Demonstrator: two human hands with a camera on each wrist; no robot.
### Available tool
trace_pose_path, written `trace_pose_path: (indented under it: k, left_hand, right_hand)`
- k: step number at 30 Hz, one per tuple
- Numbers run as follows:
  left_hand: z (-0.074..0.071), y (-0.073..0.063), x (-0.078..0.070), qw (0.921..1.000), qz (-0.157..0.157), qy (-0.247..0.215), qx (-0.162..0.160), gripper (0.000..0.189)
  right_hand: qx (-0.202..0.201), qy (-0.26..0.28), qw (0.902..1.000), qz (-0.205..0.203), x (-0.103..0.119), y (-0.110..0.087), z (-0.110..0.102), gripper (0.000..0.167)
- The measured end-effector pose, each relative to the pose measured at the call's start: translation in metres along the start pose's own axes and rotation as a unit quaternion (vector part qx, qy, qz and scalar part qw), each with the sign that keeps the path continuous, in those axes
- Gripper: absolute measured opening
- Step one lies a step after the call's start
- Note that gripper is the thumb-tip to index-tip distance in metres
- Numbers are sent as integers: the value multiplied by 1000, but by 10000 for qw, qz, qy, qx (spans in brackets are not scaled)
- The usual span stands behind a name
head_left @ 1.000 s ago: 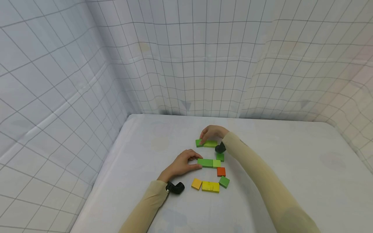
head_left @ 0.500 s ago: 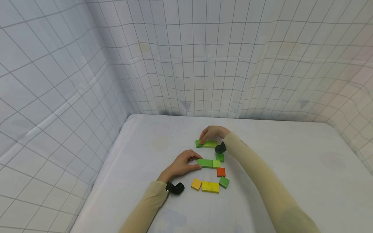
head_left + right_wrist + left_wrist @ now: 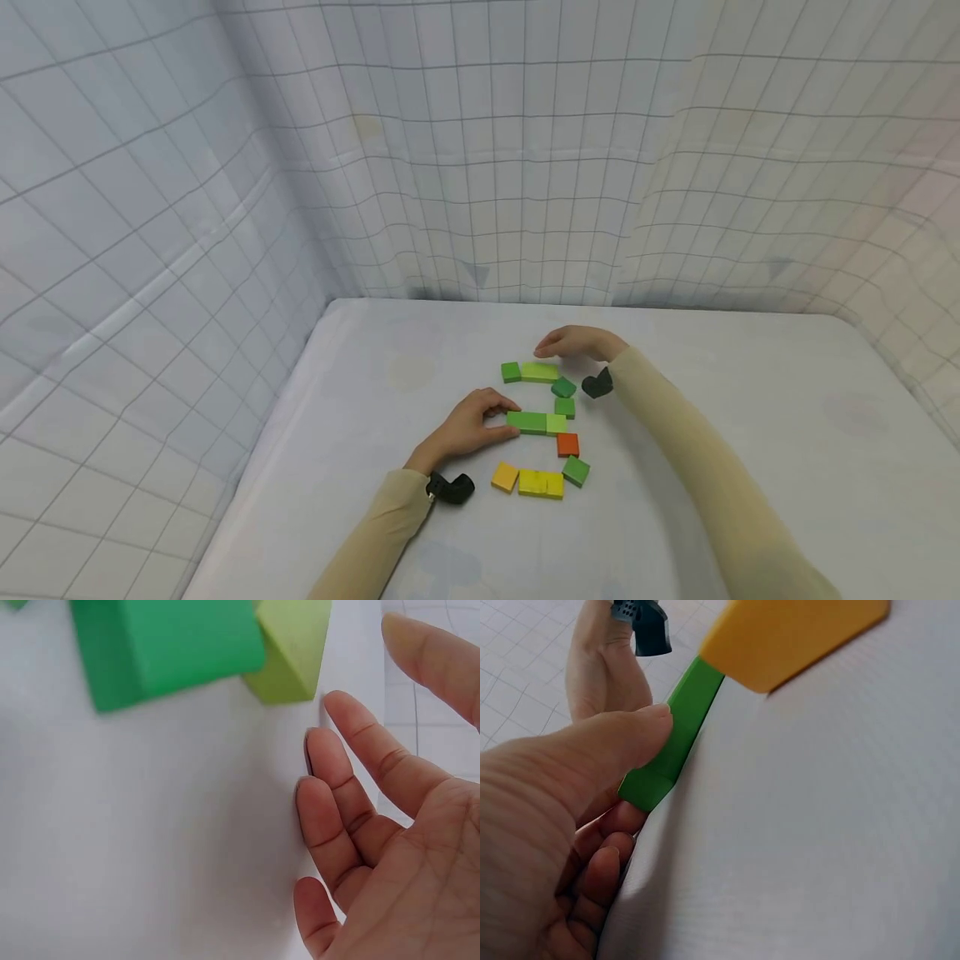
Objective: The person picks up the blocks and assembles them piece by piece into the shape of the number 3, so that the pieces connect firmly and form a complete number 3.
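My left hand [image 3: 468, 423] pinches the left end of a long green block [image 3: 527, 423] between thumb and fingers, and in the left wrist view the thumb lies along that green block [image 3: 686, 712]. A small light green block [image 3: 557, 424] touches its right end. My right hand [image 3: 577, 342] hovers just beyond a lime green block [image 3: 539, 372], holding nothing. In the right wrist view its fingers are spread and loosely bent, apart from the lime block [image 3: 296, 649]. A small green block [image 3: 511, 372] and a dark green block [image 3: 564, 387] sit at the lime block's two ends.
Down the right side lie a green block [image 3: 565, 407], a red-orange block [image 3: 567, 445] and a tilted green block [image 3: 576, 471]. Nearer me are a yellow block [image 3: 541, 484] and an orange block [image 3: 505, 477]. Gridded white cloth [image 3: 495, 167] walls the white table [image 3: 712, 400].
My right hand has let go of the small green block and moved right, uncovering the dark green block. The left hand has stayed in place on the long green block.
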State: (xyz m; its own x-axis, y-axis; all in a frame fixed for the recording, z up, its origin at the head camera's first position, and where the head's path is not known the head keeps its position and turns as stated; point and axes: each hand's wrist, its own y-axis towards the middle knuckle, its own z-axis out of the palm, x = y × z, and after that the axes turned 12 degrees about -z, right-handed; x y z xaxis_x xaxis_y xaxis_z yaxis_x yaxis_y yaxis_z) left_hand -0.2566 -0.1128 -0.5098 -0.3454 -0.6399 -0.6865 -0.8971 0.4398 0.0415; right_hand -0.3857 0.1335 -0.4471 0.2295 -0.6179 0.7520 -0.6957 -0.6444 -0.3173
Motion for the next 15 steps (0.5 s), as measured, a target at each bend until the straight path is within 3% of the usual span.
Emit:
trace_pose_path:
  k: [15]
  left_hand:
    - [-3, 0, 1, 10000, 69, -1, -47, 31]
  right_hand:
    - [-412, 116, 9990, 141, -22, -23, -5, 56]
